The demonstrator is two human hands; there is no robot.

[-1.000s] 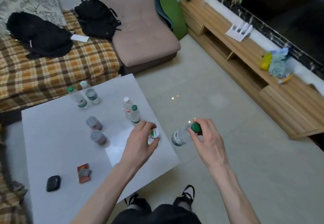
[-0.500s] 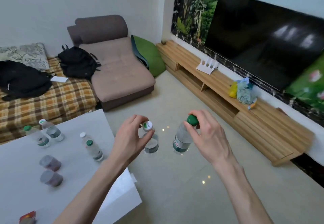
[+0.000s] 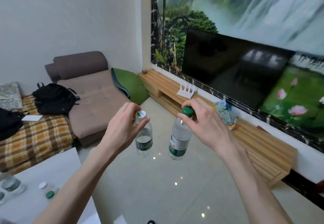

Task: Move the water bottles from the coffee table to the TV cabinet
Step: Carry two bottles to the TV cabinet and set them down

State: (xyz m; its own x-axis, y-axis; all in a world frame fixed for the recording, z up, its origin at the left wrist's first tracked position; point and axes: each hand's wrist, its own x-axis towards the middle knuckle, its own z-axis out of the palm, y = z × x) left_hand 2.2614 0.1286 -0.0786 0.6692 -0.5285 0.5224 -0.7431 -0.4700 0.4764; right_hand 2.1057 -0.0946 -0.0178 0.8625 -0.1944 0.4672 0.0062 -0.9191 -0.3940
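Carry underway | our left hand [image 3: 122, 127] pinches white-capped bottle [image 3: 144, 140], right hand [image 3: 204, 123] pinches green-capped bottle [image 3: 179, 140] | TV cabinet [image 3: 249, 141] bottle-free, more wait on coffee table [image 3: 52, 174]

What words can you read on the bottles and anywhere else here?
None can be read for sure.
White cap of the left hand's bottle: green logo with tiny blurred writing.
That bottle's dark label: blurred.
Label of the right hand's green-capped bottle: red marks, blurred.
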